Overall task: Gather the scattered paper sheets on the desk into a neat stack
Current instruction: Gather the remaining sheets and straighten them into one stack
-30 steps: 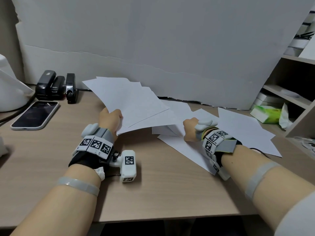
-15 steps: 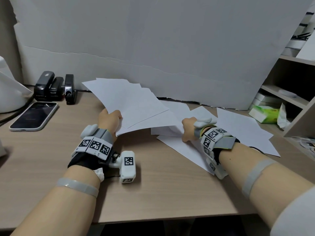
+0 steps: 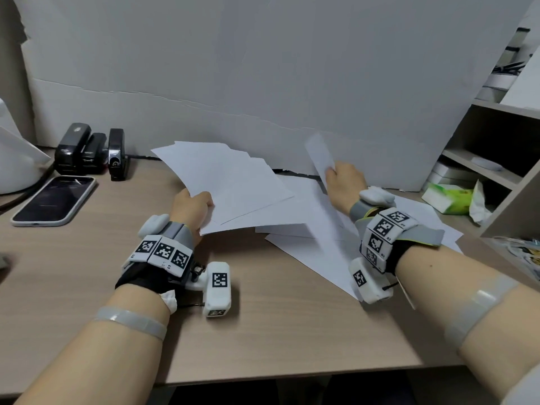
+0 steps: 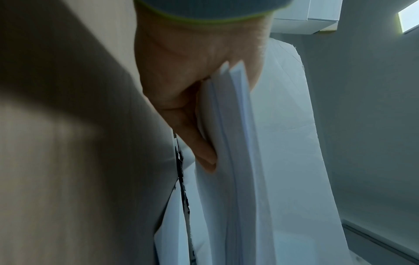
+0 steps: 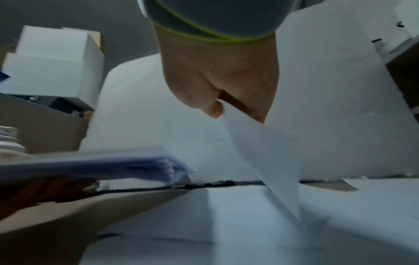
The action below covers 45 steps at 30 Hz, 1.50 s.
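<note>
My left hand (image 3: 193,204) grips a fanned bundle of white sheets (image 3: 222,179) by its near corner, held above the wooden desk (image 3: 263,331); the left wrist view shows the bundle (image 4: 235,143) edge-on between thumb and fingers (image 4: 192,136). My right hand (image 3: 344,182) pinches one white sheet (image 3: 320,156) and holds it lifted and tilted near the white backboard (image 3: 263,68). In the right wrist view that sheet (image 5: 267,152) hangs from the pinch. Several loose sheets (image 3: 309,241) lie overlapping on the desk under and right of the right wrist.
A phone (image 3: 54,200) lies at the left, with black staplers (image 3: 93,152) behind it. A shelf unit (image 3: 502,171) stands at the right, with a green tissue pack (image 3: 447,197) at its foot. A white object (image 3: 14,159) sits at the far left.
My right hand has lifted one sheet off the desk pile, moving up and toward the backboard. The left hand has kept its bundle nearly still.
</note>
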### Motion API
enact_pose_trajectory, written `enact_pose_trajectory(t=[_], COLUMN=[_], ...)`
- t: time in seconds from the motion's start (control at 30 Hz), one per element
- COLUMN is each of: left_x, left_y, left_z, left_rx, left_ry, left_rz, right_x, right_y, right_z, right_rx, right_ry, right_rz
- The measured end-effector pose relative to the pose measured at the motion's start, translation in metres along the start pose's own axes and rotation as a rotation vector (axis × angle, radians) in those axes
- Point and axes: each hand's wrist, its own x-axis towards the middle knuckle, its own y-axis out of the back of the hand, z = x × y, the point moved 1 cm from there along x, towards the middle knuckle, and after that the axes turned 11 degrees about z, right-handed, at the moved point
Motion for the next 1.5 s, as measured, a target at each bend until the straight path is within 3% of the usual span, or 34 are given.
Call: enact_pose_trajectory(t=[0.1, 0.27, 0.47, 0.6, 0.7, 0.87, 1.0, 1.13, 1.23, 1.33, 1.5], left_x=[-0.003, -0.004, -0.002, -0.002, -0.002, -0.001, 0.007, 0.022, 0.019, 0.019, 0.019], left_y=[-0.002, -0.002, -0.009, -0.011, -0.011, -0.006, 0.006, 0.013, 0.011, 0.01, 0.006], left_z=[-0.001, -0.003, -0.009, -0.011, -0.013, -0.011, -0.001, 0.001, 0.004, 0.004, 0.001], left_rx=[0.082, 0.093, 0.048, -0.064, -0.098, 0.108, 0.138, -0.036, -0.25, -0.354, -0.397], left_ry=[0.029, 0.185, 0.316, 0.383, 0.424, 0.284, 0.138, 0.053, 0.025, -0.033, -0.047], left_rz=[-0.099, -0.205, -0.241, -0.375, -0.378, -0.335, -0.252, -0.143, -0.026, 0.09, 0.188], right_x=[-0.003, -0.025, -0.041, -0.047, -0.05, -0.052, -0.031, -0.01, -0.002, -0.01, -0.031], right_y=[0.005, -0.02, -0.061, -0.068, -0.066, -0.049, -0.04, -0.038, -0.047, -0.058, -0.076], right_z=[-0.025, -0.052, -0.061, -0.06, -0.058, -0.05, -0.029, -0.004, 0.007, -0.007, -0.049], right_rx=[0.125, 0.117, 0.032, 0.012, -0.005, -0.107, -0.165, -0.111, 0.025, 0.051, -0.221], right_ry=[0.197, 0.422, 0.528, 0.531, 0.516, 0.408, 0.169, -0.161, -0.28, -0.177, 0.136], right_rz=[0.056, -0.128, -0.394, -0.496, -0.561, -0.631, -0.435, -0.237, -0.193, -0.288, -0.555])
